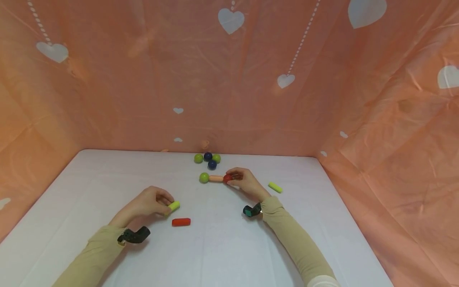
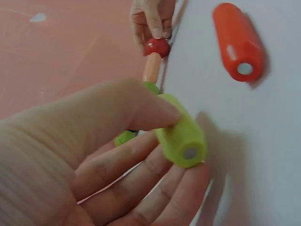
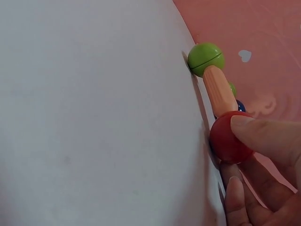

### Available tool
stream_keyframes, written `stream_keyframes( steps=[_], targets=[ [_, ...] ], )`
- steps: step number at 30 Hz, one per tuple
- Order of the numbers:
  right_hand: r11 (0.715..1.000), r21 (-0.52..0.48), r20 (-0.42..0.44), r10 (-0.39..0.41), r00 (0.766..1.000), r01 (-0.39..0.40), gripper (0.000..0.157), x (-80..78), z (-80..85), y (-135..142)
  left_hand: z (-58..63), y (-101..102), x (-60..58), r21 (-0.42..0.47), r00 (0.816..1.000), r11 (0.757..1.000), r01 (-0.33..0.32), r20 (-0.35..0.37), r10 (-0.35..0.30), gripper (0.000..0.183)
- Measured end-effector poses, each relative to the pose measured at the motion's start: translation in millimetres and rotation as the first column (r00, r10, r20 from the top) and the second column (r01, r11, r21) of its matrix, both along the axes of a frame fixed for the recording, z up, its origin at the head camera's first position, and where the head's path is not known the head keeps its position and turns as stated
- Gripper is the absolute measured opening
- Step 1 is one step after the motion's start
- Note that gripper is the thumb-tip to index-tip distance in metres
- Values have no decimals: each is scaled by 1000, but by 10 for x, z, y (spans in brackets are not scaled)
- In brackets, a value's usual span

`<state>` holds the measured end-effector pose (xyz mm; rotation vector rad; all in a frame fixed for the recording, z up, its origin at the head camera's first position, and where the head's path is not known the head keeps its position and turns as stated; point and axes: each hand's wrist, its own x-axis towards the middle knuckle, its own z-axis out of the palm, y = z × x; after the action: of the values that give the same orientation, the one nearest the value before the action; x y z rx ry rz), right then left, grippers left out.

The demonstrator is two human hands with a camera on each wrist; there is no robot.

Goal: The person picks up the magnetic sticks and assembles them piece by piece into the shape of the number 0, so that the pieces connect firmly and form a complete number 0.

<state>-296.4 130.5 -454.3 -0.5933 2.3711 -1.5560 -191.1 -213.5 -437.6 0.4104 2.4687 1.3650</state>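
My left hand (image 1: 150, 202) pinches a yellow-green magnetic rod (image 2: 181, 136) between thumb and fingers; a round metal disc shows in its near end. Just to the right of that hand lies a red magnetic rod (image 1: 181, 222). Farther back, my right hand (image 1: 246, 182) holds a red ball (image 3: 231, 137) between thumb and fingers. That ball joins one end of an orange rod (image 3: 219, 89), and a green ball (image 3: 206, 60) sits at the rod's other end. In the head view this ball-rod-ball piece lies roughly level, left to right.
Behind the joined piece, two green balls (image 1: 199, 158) and two dark blue balls (image 1: 212, 164) are grouped near the table's back edge. Another yellow-green rod (image 1: 275, 187) lies right of my right hand. Orange cloth (image 1: 229, 99) with white hearts hangs around the white table (image 1: 222, 255).
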Motion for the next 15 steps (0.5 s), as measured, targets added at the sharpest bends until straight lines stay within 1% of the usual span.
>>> stream_keyframes(
  steps=[2, 5, 9, 10, 12, 15],
  targets=[
    [1000, 1, 9, 0, 1000, 0, 34, -4, -1, 2, 8, 3, -29, 23, 998, 999, -47, 29, 46, 30],
    [1000, 3, 23, -4, 1000, 4, 35, -12, -8, 4, 22, 36, -86, 41, 989, 990, -138, 66, 135, 33],
    [1000, 3, 25, -8, 1000, 8, 35, -22, -23, 9, 3, 135, -161, 72, 966, 969, -234, 133, 224, 38],
    [1000, 2, 24, -7, 1000, 7, 35, -23, -26, 12, -7, 164, -174, 88, 961, 965, -246, 151, 231, 40],
    [1000, 2, 25, -5, 1000, 5, 36, -27, -31, 15, -26, 234, -181, 151, 941, 945, -290, 228, 252, 42],
    [1000, 0, 21, -1, 1000, 1, 36, -33, -34, 21, -54, 352, -192, 252, 907, 902, -350, 333, 259, 44]
  ],
)
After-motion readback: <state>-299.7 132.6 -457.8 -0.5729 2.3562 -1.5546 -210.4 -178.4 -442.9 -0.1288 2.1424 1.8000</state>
